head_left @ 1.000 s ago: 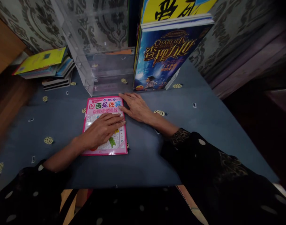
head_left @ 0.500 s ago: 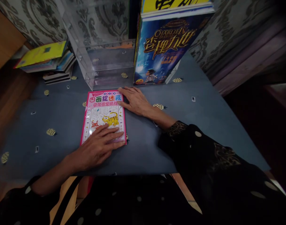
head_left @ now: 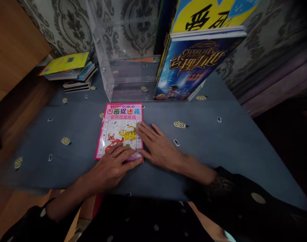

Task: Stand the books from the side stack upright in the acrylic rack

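A thin pink puzzle book (head_left: 120, 126) with a tiger and a fox on its cover lies flat on the blue tablecloth (head_left: 206, 141). My left hand (head_left: 113, 168) rests open on the book's near edge, fingers flat and pointing right. Just to the right, my right hand (head_left: 158, 148) lies open with its fingertips touching the book's right edge. Neither hand holds anything.
A clear acrylic rack (head_left: 125, 67) stands behind the pink book. Large blue and yellow books (head_left: 193, 64) stand upright in its right part. A stack of books (head_left: 73, 72) lies at the back left. A wooden panel (head_left: 14, 50) is at the left.
My right hand has slid back from the book's top right corner to its lower right edge. My left hand has moved down from the cover's middle to the near edge.
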`<state>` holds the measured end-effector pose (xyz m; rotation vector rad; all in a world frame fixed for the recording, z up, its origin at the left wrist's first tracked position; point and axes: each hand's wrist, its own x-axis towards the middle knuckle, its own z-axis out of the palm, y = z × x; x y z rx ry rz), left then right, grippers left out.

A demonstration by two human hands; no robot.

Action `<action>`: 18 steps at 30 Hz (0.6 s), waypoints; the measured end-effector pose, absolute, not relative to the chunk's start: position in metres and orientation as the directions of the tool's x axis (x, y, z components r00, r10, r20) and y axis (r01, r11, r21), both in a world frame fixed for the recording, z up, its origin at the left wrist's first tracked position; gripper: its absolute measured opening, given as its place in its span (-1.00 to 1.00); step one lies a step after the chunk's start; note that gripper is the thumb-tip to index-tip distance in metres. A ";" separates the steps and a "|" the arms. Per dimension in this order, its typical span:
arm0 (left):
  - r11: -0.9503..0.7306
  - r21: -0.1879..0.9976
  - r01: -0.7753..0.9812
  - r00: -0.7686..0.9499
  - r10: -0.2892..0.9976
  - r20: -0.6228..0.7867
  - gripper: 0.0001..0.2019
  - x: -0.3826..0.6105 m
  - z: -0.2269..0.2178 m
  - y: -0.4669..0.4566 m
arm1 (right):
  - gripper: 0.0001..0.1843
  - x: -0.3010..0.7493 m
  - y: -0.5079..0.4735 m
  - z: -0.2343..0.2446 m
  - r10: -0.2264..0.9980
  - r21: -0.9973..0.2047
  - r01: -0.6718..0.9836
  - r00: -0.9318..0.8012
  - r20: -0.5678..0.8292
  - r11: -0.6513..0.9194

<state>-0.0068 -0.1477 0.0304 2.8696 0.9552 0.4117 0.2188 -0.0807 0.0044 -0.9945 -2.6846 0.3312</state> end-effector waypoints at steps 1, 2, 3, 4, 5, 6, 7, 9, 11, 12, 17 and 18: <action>-0.800 0.163 0.577 0.768 0.599 0.224 -0.51 -0.007 0.029 -0.149 | -0.32 0.220 -0.086 0.005 0.658 -0.303 0.598 -0.736 0.158 0.742; -0.801 0.160 0.577 0.769 0.599 0.224 -0.51 -0.008 0.029 -0.151 | -0.32 0.221 -0.091 0.006 0.656 -0.306 0.596 -0.739 0.153 0.742; -0.800 0.159 0.579 0.769 0.600 0.220 -0.51 -0.009 0.028 -0.153 | -0.31 0.221 -0.093 0.006 0.655 -0.309 0.595 -0.741 0.148 0.742; -0.798 0.160 0.580 0.769 0.602 0.214 -0.50 -0.010 0.027 -0.154 | -0.30 0.222 -0.095 0.006 0.655 -0.312 0.594 -0.742 0.145 0.742; -0.795 0.163 0.584 0.768 0.606 0.205 -0.50 -0.012 0.027 -0.156 | -0.27 0.222 -0.096 0.007 0.653 -0.316 0.591 -0.744 0.142 0.742; -0.790 0.164 0.590 0.765 0.613 0.200 -0.50 -0.015 0.027 -0.158 | -0.24 0.222 -0.096 0.007 0.651 -0.321 0.588 -0.746 0.141 0.743; -0.786 0.163 0.596 0.760 0.618 0.203 -0.51 -0.019 0.028 -0.159 | -0.21 0.222 -0.095 0.007 0.649 -0.325 0.584 -0.748 0.141 0.744; -0.770 0.163 0.617 0.738 0.637 0.222 -0.54 -0.028 0.030 -0.161 | -0.17 0.222 -0.095 0.007 0.644 -0.332 0.578 -0.753 0.135 0.746; -0.751 0.167 0.639 0.708 0.659 0.253 -0.56 -0.040 0.033 -0.161 | -0.12 0.222 -0.094 0.007 0.641 -0.337 0.576 -0.757 0.123 0.745; -0.739 0.170 0.652 0.692 0.672 0.265 -0.58 -0.047 0.034 -0.161 | -0.10 0.222 -0.094 0.008 0.642 -0.342 0.577 -0.758 0.116 0.742; -0.508 0.195 0.839 0.454 0.851 0.264 -0.63 -0.074 0.028 -0.145 | -0.03 0.223 -0.092 0.016 0.643 -0.411 0.569 -0.764 0.058 0.712; -0.427 0.228 0.875 0.367 0.892 0.263 -0.64 -0.077 0.025 -0.139 | -0.01 0.223 -0.091 0.019 0.644 -0.429 0.571 -0.764 0.033 0.700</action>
